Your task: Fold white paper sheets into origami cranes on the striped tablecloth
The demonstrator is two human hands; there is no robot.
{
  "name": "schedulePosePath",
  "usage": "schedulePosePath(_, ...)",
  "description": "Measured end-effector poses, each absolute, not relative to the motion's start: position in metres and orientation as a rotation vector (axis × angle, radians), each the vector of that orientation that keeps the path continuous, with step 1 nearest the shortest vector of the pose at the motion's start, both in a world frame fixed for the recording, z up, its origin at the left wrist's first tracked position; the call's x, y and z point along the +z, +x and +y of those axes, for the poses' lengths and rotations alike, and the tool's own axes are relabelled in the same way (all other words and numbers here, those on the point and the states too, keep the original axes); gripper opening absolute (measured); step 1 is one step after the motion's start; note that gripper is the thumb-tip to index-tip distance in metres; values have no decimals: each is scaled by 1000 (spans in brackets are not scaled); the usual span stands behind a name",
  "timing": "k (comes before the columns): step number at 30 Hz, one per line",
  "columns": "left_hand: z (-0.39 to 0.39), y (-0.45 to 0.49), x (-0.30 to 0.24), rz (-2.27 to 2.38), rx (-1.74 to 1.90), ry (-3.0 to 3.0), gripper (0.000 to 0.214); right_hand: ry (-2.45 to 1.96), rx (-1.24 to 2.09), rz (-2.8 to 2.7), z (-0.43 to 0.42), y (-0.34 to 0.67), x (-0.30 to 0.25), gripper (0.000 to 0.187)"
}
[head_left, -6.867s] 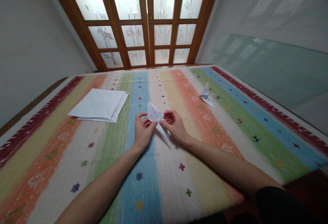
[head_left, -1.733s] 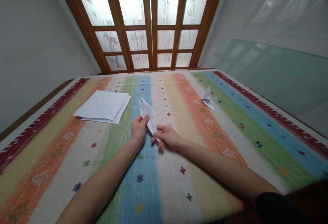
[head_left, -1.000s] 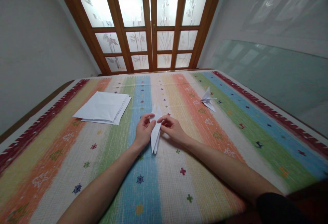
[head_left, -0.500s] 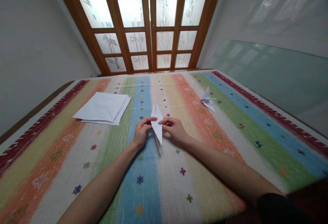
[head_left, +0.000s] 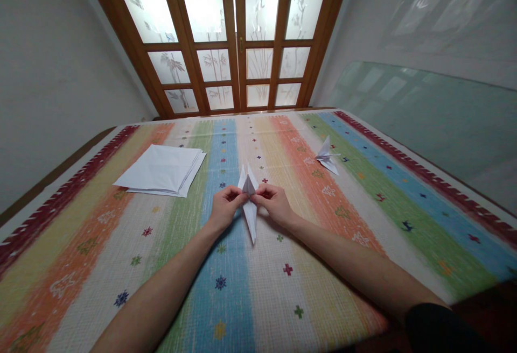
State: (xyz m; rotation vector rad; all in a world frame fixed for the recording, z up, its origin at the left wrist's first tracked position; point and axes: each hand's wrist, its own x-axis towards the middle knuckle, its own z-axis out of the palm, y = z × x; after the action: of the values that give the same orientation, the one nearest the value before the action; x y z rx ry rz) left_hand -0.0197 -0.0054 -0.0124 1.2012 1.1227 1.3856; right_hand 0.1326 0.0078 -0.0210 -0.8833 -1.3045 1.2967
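Observation:
Between my two hands is a folded piece of white paper (head_left: pixel 250 218), long and narrow, with a point toward me and split points at the far end. My left hand (head_left: pixel 226 205) pinches its left side near the middle, thumb and fingers pressed together. My right hand (head_left: pixel 275 203) pinches the right side at the same height, its thumb close to the left one. A small shaded flap stands up just beyond the thumbs. The fingers under the paper are partly hidden.
A stack of white paper sheets (head_left: pixel 161 169) lies to the left. Off to the right stands a folded white paper crane (head_left: pixel 326 156). A striped tablecloth (head_left: pixel 274 299) covers the table, and paned wooden doors (head_left: pixel 238 46) rise behind its far edge.
The near-side flap of the folded paper, earlier lying down toward me, is now folded up away from me. Both thumbs have moved together at the paper's middle.

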Motion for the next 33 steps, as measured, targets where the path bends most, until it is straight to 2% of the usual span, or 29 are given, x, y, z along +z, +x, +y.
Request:
schedulePosePath(4,-7,-18,-12,1183,1413,1221,32,-907,1319,-1288,5,130,-21,34)
schedulePosePath(23,-11,-8,-15,1231,1554,1153,33,-999,1159,-1209,-1,125,-21,18)
schedulePosePath(33,-13,-4,-16,1141,1522,1138,33,-957,1158,-1147,-1,125,-23,33)
